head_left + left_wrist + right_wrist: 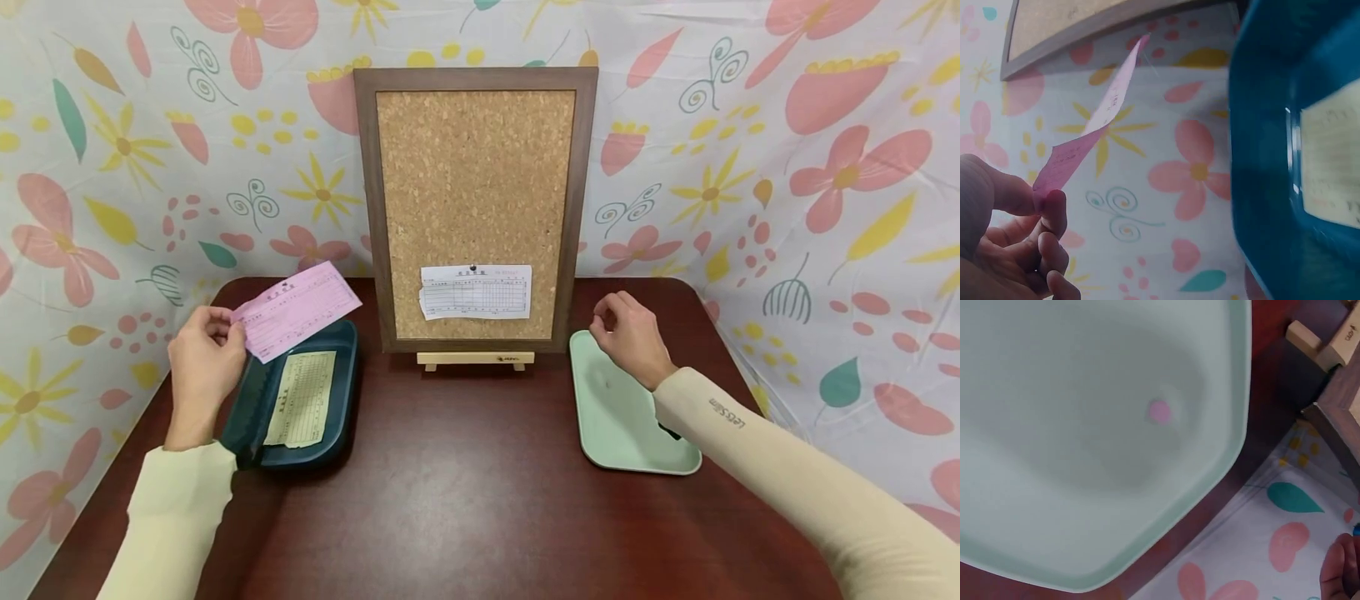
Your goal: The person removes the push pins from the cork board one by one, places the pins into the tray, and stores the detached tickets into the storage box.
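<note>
My left hand point(206, 354) pinches a pink paper slip point(300, 308) by its left end, thumb against fingers, above the dark blue tray point(348, 392). The slip bends slightly in the left wrist view. Inside that tray lies a yellow printed slip point(302, 398). My right hand point(632, 337) is raised over the far part of the light green tray point(637, 446), fingers curled together. A speck of blue, apparently a pushpin point(1357, 530), shows at its fingertips, mostly out of frame. A small round pink pin point(1160, 412) lies in the green tray.
A framed cork board point(472, 175) stands at the back on a wooden stand point(476, 358). A white printed slip point(476, 293) is fixed low on the cork with a dark pin point(473, 267). Flower-patterned cloth point(675, 100) surrounds the dark red table point(465, 483).
</note>
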